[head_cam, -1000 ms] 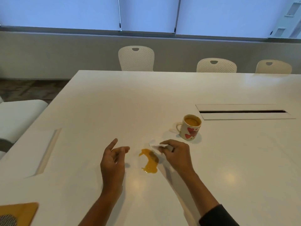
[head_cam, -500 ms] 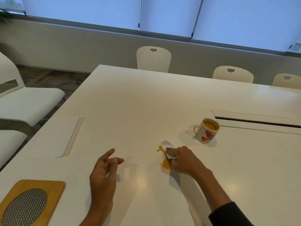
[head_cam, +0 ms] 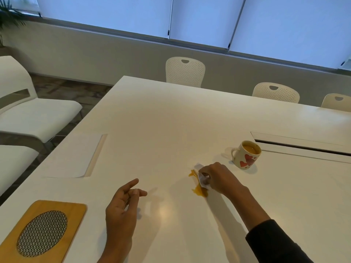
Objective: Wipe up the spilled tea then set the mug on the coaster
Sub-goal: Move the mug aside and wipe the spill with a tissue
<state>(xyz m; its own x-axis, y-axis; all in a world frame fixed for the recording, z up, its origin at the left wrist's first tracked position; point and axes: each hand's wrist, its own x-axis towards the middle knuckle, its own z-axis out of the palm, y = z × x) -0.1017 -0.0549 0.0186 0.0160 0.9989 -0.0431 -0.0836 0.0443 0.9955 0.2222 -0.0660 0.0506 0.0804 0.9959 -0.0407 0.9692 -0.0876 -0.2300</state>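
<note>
A white table (head_cam: 171, 130) is holding a wooden coaster (head_cam: 42, 231) at the near left and a heart-patterned mug (head_cam: 246, 155) of tea standing at the right. The right hand (head_cam: 218, 177) is pinching a white tissue (head_cam: 202, 179) with curled fingers, pressing it onto the orange tea spill (head_cam: 198, 190) just beside the mug. The left hand (head_cam: 122, 207) is hovering empty, fingers loosely half open.

1. We see a white mug (head_cam: 246, 155) patterned with red hearts, at right of frame.
2. The spilled tea (head_cam: 198, 190) is orange-yellow on the white table (head_cam: 171, 133).
3. At lower left, the coaster (head_cam: 42, 232) is tan wood with a grey woven oval.
</note>
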